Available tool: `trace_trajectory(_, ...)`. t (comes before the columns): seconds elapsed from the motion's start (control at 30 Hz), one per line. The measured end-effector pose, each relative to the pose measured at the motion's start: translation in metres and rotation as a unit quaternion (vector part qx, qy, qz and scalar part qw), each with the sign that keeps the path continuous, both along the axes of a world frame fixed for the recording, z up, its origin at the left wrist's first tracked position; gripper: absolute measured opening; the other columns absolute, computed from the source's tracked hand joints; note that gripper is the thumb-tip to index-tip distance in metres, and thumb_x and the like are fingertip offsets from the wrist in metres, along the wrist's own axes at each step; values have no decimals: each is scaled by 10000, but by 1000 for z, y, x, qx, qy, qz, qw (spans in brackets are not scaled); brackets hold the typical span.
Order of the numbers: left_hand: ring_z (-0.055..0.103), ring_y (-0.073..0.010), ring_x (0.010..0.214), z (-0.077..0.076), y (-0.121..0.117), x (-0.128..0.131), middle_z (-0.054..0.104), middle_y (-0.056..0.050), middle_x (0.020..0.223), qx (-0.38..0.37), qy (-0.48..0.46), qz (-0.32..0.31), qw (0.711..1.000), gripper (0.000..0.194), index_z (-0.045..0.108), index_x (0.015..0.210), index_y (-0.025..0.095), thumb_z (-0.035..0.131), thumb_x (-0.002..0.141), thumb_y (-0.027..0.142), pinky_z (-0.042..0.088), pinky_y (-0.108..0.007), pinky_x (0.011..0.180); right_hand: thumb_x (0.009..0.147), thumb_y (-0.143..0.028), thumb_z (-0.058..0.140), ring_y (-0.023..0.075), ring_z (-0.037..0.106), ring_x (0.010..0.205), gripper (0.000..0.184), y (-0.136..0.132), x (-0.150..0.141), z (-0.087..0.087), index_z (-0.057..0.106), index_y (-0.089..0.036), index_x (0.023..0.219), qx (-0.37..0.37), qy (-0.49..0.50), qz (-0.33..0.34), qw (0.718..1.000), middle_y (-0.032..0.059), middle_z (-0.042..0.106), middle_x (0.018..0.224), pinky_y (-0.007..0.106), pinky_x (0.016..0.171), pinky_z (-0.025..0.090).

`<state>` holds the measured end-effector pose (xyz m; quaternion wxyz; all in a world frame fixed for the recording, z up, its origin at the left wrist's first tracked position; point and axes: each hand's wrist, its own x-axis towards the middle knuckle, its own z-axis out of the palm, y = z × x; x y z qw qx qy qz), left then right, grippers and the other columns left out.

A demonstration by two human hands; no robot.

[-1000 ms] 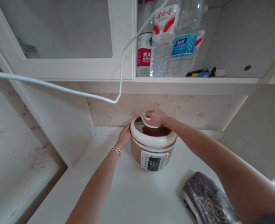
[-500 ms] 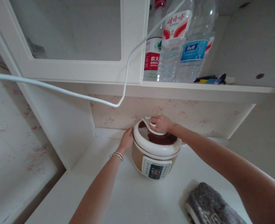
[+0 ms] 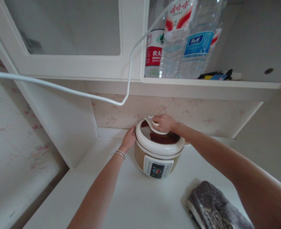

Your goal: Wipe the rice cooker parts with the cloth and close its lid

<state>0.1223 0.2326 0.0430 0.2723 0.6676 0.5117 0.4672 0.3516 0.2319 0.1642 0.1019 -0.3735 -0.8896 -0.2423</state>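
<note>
The right hand was closed over the white handle on the lid of an electric cooker. The left hand, fingers loosely spread, lay flat against the cooker's left side. The cooker stood on a white counter against the back wall, its control panel facing the viewer. A folded patterned cloth lay near it to the right. Water bottles stood on the shelf above.

Cooker tan body, white lid; cloth grey-speckled, patterned; wallpaper pink floral; cable white.
</note>
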Motion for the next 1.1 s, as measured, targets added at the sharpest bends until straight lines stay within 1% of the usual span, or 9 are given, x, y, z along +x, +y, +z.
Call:
trace_trajectory(0.2,417,-180,1312,-1,1,-1,479,-64,1407,10,3,-8,1000,498,482,1358,167,349,880,210,268,-328,1121,893,-354,394,172,581,734,304,4,3,1,635,-169,885,-2,-4,80,997,83,669,838,271,682,361)
trace_trajectory(0.27,415,-178,1313,-1,1,-2,475,-68,1411,14,9,-10,1000,500,479,1361,163,340,882,213,267,-322,1121,892,-352,395,169,574,723,296,4,3,2,631,-175,867,-6,-9,88,996,76,663,820,270,680,360)
trace_trajectory(0.33,412,-179,1315,-2,1,-1,476,-70,1410,17,10,-10,1000,500,476,1362,159,331,887,220,267,-318,1120,885,-352,405,172,574,729,289,2,2,3,632,-175,868,-9,-9,75,997,78,662,829,271,680,361)
trace_trajectory(0.47,417,-191,1311,-5,1,0,477,-77,1409,20,9,4,1000,502,463,1371,153,328,893,228,271,-327,1118,879,-358,411,191,592,793,291,-3,-2,4,638,-179,918,-20,-8,25,999,88,669,906,280,707,374)
trace_trajectory(0.63,418,-193,1310,-2,-2,2,478,-76,1408,17,17,10,1000,499,466,1369,158,329,894,223,273,-329,1118,888,-387,404,231,616,878,327,-9,-11,4,628,-195,1027,-38,-1,-80,996,101,668,1037,305,715,395)
trace_trajectory(0.7,419,-197,1311,1,-3,3,480,-78,1406,10,15,14,1000,496,470,1367,158,341,892,228,277,-335,1117,891,-400,396,246,619,899,340,-12,-13,4,626,-208,1050,-40,7,-108,993,100,664,1062,317,712,403)
trace_trajectory(0.9,457,-204,1281,7,-7,5,509,-52,1383,-8,-11,20,1000,463,506,1335,204,376,894,256,304,-363,1101,897,-432,380,267,619,935,378,-17,-15,5,617,-227,1108,-54,20,-128,990,105,650,1111,347,739,427)
trace_trajectory(1.1,468,-208,1268,5,-7,6,532,-60,1361,2,-4,18,1000,461,502,1332,194,364,896,247,317,-369,1090,898,-451,378,270,617,948,391,-20,-13,4,600,-241,1142,-51,43,-131,989,101,652,1106,346,742,428)
